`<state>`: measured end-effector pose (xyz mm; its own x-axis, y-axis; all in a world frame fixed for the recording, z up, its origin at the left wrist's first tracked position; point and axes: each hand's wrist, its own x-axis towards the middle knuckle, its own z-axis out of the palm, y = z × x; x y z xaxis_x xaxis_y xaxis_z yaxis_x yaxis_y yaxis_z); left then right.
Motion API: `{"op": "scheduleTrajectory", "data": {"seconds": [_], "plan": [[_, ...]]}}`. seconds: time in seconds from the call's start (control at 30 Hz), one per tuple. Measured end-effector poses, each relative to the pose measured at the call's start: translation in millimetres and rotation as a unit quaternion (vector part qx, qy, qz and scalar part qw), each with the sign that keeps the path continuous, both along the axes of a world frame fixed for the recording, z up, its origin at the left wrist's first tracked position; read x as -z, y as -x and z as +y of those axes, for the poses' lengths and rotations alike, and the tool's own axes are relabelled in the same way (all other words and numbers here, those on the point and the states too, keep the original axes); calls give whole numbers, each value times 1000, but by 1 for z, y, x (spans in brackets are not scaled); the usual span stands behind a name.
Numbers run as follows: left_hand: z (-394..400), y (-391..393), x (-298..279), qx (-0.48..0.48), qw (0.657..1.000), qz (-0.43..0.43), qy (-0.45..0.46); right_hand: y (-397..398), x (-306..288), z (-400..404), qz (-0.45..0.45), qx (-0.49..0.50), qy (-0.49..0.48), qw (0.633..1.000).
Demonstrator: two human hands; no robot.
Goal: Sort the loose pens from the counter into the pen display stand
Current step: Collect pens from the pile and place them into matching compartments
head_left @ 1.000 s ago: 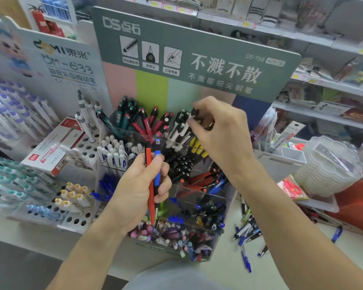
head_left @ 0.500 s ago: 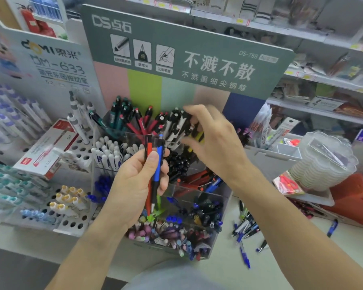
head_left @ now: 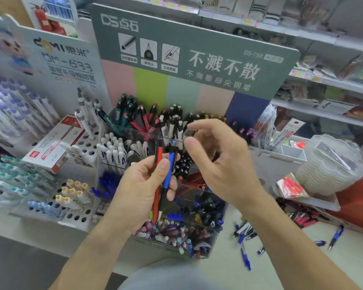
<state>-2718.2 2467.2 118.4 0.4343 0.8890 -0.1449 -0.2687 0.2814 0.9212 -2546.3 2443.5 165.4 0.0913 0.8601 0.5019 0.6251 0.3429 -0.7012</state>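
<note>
Counter; 2 pens in left hand

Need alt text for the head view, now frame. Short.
A person's left hand holds a red pen and a blue pen upright in front of a clear pen display stand, while the empty right hand reaches toward them with fingers loosely spread. Loose pens lie on the counter to the right of the stand.
</note>
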Motion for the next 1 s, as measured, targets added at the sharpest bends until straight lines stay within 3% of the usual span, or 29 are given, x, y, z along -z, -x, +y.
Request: {"op": "scheduleTrajectory", "data": {"seconds": [0.07,0.27,0.43,0.5,0.6,0.67,0.77,0.9,1.0], "plan": [[-5,-6,-2,50,999,14,-16,0,6,-18,50,-72,114,990],[-22,-28,-12,112,990,56,-64,-23,20,-44,197,3,143,970],[-24,-40,-10,113,985,81,-99,-23,25,-56,133,7,212,968],[-27,-45,-10,117,980,97,-127,-28,25,-59,158,-6,238,958],[-28,-51,-10,70,980,129,-136,-39,18,-66,294,-28,191,936],[-17,-51,-13,-1,989,103,-105,-49,12,-73,354,7,112,928],[3,-48,-21,-55,994,-25,-90,-62,12,-81,284,149,-33,947],[3,-58,-26,-18,969,72,-237,-63,45,-72,171,206,-72,961],[-1,-67,-25,-51,959,92,-265,-62,75,-64,73,193,-46,977]]}}
